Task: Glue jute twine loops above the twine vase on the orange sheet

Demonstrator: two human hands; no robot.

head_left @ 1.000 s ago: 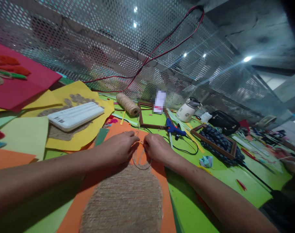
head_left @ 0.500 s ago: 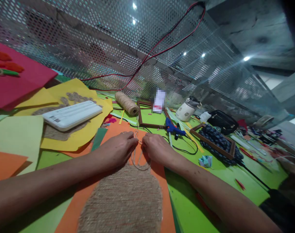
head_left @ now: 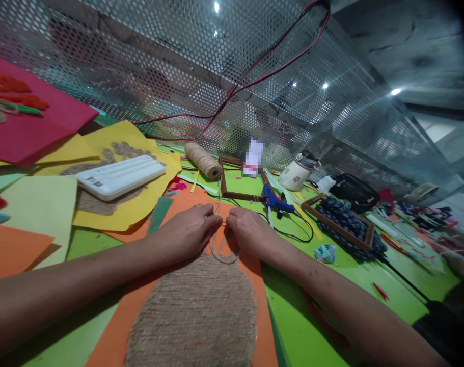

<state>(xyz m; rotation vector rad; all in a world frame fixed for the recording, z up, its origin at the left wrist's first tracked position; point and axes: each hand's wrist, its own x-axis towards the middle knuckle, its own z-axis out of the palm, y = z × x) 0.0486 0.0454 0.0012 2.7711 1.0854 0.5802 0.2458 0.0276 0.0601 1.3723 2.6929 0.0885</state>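
Thin jute twine (head_left: 227, 261) hangs in a loop between my two hands. My left hand (head_left: 193, 228) pinches it, fingertips pressed together. Close beside it, my right hand (head_left: 247, 229) also pinches the twine, and a short piece shows between the fingertips. Under both hands lies an orange sheet (head_left: 268, 326). A vase-like shape covered in rows of jute twine (head_left: 193, 316) fills the sheet's near part, and the loop touches its top edge. Beyond the hands, a spool of jute twine (head_left: 201, 159) lies on its side, with a strand running down towards my fingers.
A white power bank (head_left: 120, 177) rests on a yellow sheet (head_left: 140, 216) at left. A blue glue gun (head_left: 276, 201), wooden frame (head_left: 241, 195), white bottle (head_left: 296, 172) and dark umbrella (head_left: 336, 221) lie beyond. Perforated metal panels (head_left: 170, 66) stand behind the green table (head_left: 304, 311).
The view has shifted slightly, so everything sits a little further right. Both hands keep their pinch on the twine at nearly the same place above the orange sheet.
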